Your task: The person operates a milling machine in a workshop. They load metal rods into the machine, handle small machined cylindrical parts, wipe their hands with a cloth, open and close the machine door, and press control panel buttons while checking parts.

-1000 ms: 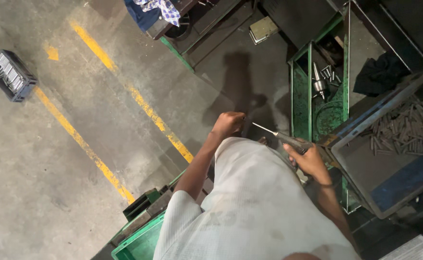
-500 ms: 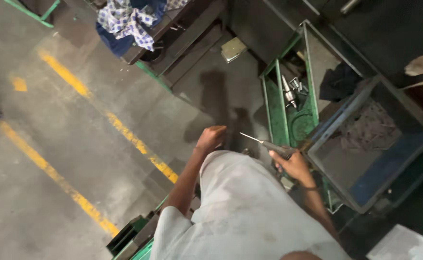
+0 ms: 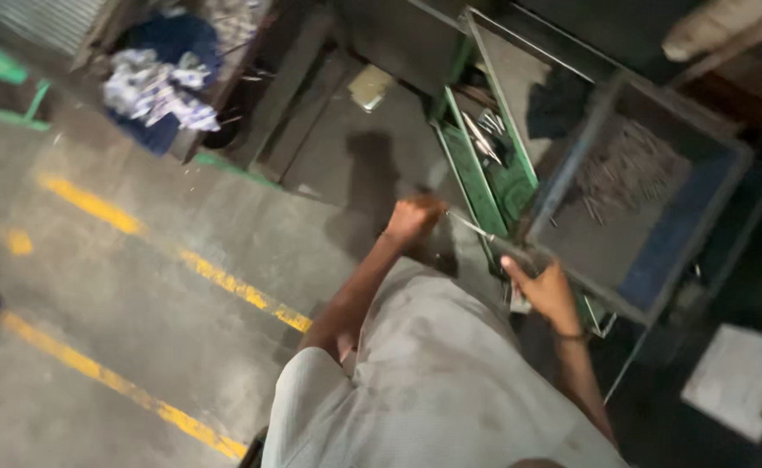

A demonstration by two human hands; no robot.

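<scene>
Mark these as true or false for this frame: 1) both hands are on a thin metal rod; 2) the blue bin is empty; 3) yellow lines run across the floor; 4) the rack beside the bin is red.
1) True: the left hand and right hand each close their fingers on an end of the thin metal rod.
2) False: the blue bin holds a pile of thin metal pieces.
3) True: yellow lines cross the concrete floor.
4) False: the rack is green.

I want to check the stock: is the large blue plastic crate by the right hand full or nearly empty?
Nearly empty: the large blue plastic crate shows mostly bare floor, with a thin scatter of metal rods in one corner.
</scene>
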